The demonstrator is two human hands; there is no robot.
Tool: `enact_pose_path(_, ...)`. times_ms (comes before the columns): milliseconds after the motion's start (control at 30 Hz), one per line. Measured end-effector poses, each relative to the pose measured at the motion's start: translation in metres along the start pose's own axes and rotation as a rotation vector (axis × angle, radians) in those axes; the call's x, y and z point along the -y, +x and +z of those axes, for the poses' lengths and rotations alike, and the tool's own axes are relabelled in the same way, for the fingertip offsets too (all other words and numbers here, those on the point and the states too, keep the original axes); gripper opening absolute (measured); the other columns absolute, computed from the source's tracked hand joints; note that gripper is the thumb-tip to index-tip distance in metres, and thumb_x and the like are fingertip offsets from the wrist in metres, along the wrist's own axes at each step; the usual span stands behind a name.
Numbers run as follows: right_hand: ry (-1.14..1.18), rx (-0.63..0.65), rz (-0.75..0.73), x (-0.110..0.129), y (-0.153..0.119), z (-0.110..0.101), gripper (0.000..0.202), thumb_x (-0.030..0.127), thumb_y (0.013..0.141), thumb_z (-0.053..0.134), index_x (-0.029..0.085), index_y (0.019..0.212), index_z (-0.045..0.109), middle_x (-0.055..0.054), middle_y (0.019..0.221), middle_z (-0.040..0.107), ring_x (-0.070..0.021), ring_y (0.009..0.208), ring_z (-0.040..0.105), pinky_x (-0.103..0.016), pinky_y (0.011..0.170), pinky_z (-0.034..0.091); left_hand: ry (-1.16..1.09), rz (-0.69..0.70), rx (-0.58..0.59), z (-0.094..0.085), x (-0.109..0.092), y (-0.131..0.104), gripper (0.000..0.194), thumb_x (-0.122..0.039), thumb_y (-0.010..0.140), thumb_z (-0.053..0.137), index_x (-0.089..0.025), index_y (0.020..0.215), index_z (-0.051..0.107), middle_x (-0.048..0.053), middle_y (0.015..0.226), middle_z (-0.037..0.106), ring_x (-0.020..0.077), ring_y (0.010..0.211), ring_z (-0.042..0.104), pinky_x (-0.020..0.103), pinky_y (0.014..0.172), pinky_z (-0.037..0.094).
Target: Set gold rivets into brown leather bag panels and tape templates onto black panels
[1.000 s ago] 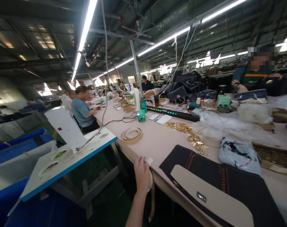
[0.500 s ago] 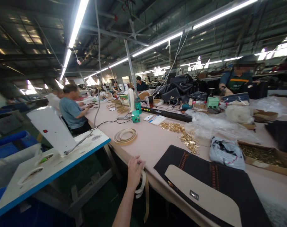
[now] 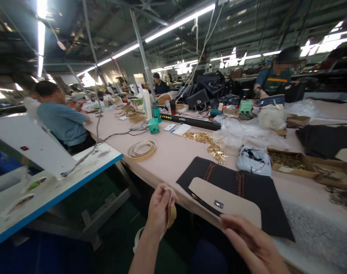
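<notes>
My left hand (image 3: pixel 159 207) is closed around a curling strip (image 3: pixel 171 220), cream on one face and tan on the other. Part of the strip hangs beside my wrist, past the table edge. My right hand (image 3: pixel 249 241) is at the lower right, its fingers stretched out and the thumb apart, with nothing visible in it. Its fingertips are close to a beige flap piece (image 3: pixel 233 201) with a small metal plate (image 3: pixel 218 204). Whether they touch it I cannot tell. The flap lies on a black panel (image 3: pixel 264 198) with orange-brown stitched marks.
A coil of similar strip (image 3: pixel 141 150) rests on the pink-covered table. Gold hardware pieces (image 3: pixel 216 150) are heaped behind the panel, near a plastic bag (image 3: pixel 253 161) and a box of small parts (image 3: pixel 290 161). A white machine table (image 3: pixel 84 177) stands left; co-workers sit farther back.
My right hand has come into view at the lower right. My left hand has turned, and the strip now loops up between its fingers. The view has swung to the right.
</notes>
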State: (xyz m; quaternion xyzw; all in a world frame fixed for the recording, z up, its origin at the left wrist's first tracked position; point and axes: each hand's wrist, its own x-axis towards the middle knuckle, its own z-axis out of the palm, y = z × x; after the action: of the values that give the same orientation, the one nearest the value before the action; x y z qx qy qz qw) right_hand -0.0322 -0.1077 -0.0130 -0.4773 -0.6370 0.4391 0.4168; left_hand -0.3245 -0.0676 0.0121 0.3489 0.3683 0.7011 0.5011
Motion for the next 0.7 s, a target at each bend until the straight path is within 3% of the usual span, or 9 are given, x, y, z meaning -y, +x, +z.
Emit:
enact_pose_path(133, 0.250, 0.200, 0.052, 0.042, 0.025, 0.077, 0.056, 0.058, 0.092, 0.070, 0.034, 0.143, 0.063, -0.008, 0.145, 0.063, -0.0335, 0.132, 0.058, -0.051, 0.113, 0.047, -0.076, -0.061, 0.105, 0.015, 0.005, -0.015, 0.032, -0.041, 0.089, 0.079, -0.021, 0.092, 0.054, -0.004, 0.073, 0.057, 0.0064, 0.057, 0.047, 0.023, 0.065, 0.043)
enact_pose_path(233, 0.478, 0.300, 0.103, 0.047, 0.032, 0.109, 0.052, 0.055, 0.094, 0.069, 0.028, 0.138, 0.065, -0.009, 0.129, 0.070, -0.0295, 0.119, 0.065, -0.042, 0.102, 0.052, -0.114, -0.088, 0.181, 0.013, 0.006, -0.020, 0.030, -0.039, 0.090, 0.078, -0.021, 0.090, 0.054, -0.004, 0.070, 0.055, 0.0098, 0.065, 0.051, 0.025, 0.073, 0.046)
enact_pose_path(333, 0.560, 0.291, 0.139, 0.036, 0.032, 0.122, 0.041, 0.057, 0.091, 0.073, 0.020, 0.107, 0.075, -0.005, 0.092, 0.072, -0.0218, 0.085, 0.067, -0.031, 0.076, 0.052, -0.170, -0.071, 0.182, 0.009, 0.003, -0.021, 0.028, -0.036, 0.091, 0.077, -0.021, 0.091, 0.054, -0.004, 0.069, 0.052, 0.0109, 0.067, 0.049, 0.026, 0.074, 0.045)
enact_pose_path(433, 0.515, 0.261, 0.185, 0.022, 0.029, 0.127, 0.042, 0.059, 0.087, 0.076, 0.018, 0.085, 0.071, -0.001, 0.074, 0.064, -0.0165, 0.069, 0.057, -0.027, 0.065, 0.045, -0.334, -0.049, 0.135, 0.006, -0.003, -0.020, 0.030, -0.035, 0.089, 0.081, -0.021, 0.090, 0.054, -0.005, 0.068, 0.047, 0.0103, 0.067, 0.047, 0.025, 0.072, 0.046)
enact_pose_path(533, 0.497, 0.317, 0.195, 0.013, 0.026, 0.128, 0.041, 0.058, 0.088, 0.074, 0.018, 0.084, 0.069, -0.001, 0.076, 0.061, -0.0167, 0.070, 0.055, -0.028, 0.065, 0.043, -0.580, -0.024, 0.112, 0.003, -0.010, -0.017, 0.033, -0.031, 0.086, 0.084, -0.022, 0.094, 0.054, -0.006, 0.071, 0.046, 0.0086, 0.068, 0.050, 0.022, 0.070, 0.047)
enact_pose_path(700, 0.443, 0.382, 0.100, 0.000, 0.020, 0.131, 0.036, 0.052, 0.092, 0.071, 0.019, 0.079, 0.064, -0.005, 0.100, 0.063, -0.0200, 0.089, 0.058, -0.030, 0.080, 0.046, -0.866, 0.022, 0.148, -0.005, -0.029, -0.007, 0.028, -0.012, 0.091, 0.076, -0.023, 0.102, 0.052, -0.008, 0.078, 0.055, 0.0038, 0.069, 0.056, 0.017, 0.070, 0.048)
